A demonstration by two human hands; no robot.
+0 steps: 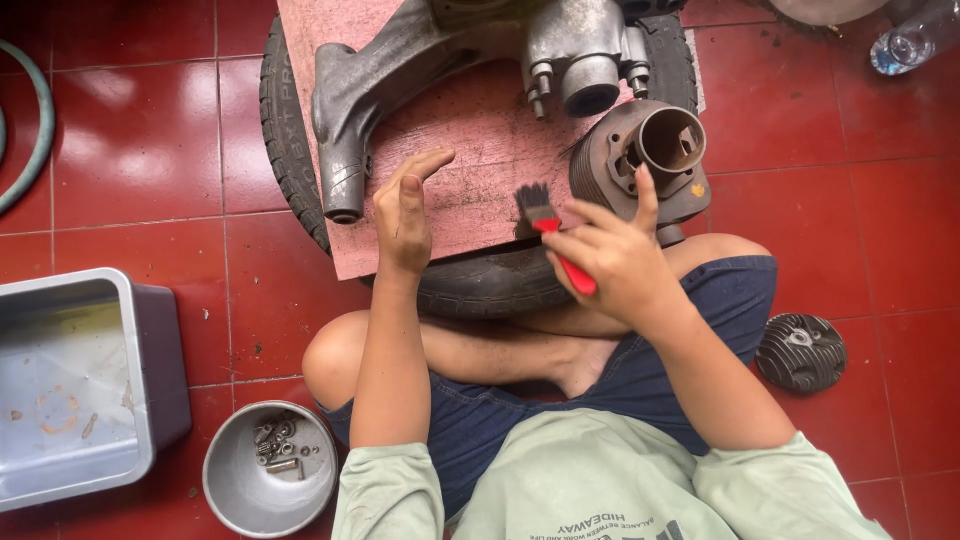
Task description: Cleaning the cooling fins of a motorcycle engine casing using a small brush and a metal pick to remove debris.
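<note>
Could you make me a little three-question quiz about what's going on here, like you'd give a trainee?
1. True or false: the right hand holds a red-handled brush.
2. What does the left hand rest on: (a) the pink board, (b) the grey tub, (c) the round bowl?
3. What lies inside the round bowl?

Key: 1 true. 2 (a). 3 Bolts and other small metal parts.
</note>
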